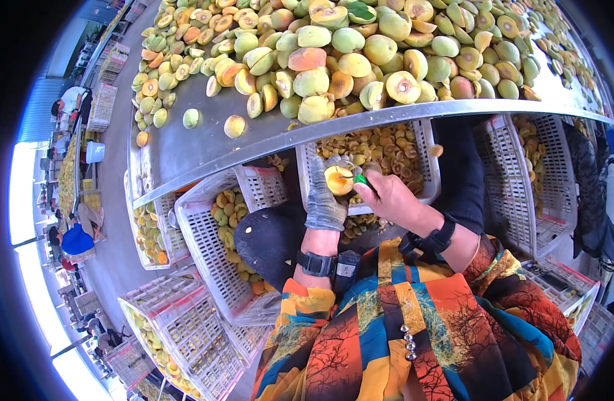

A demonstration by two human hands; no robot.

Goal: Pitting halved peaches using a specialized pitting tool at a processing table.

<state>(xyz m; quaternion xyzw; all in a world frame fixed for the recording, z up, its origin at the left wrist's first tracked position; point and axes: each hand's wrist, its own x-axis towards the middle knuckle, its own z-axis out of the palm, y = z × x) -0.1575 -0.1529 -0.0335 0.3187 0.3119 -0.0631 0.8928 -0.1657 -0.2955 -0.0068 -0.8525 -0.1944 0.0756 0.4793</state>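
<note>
In my left hand [321, 203], which wears a grey glove, sits a yellow peach half [338, 182] with its cut face up. My bare right hand [393, 198] grips a small tool with a green handle [360, 180]. The tool's thin curved metal end lies at the peach's hollow; its exact shape is partly lost against the fruit. Both hands are over a white plastic crate [431, 173] between my knees, filled with peach scraps and pits [389, 150]. To the left, another white crate [199, 250] contains peach halves [227, 213].
A metal table [186, 150] heaped with halved peaches [357, 65] crosses ahead, its raised edge [267, 143] close above the crates. More crates stand at the lower left [186, 326] and right [507, 200]. People [76, 238] sit at tables farther left.
</note>
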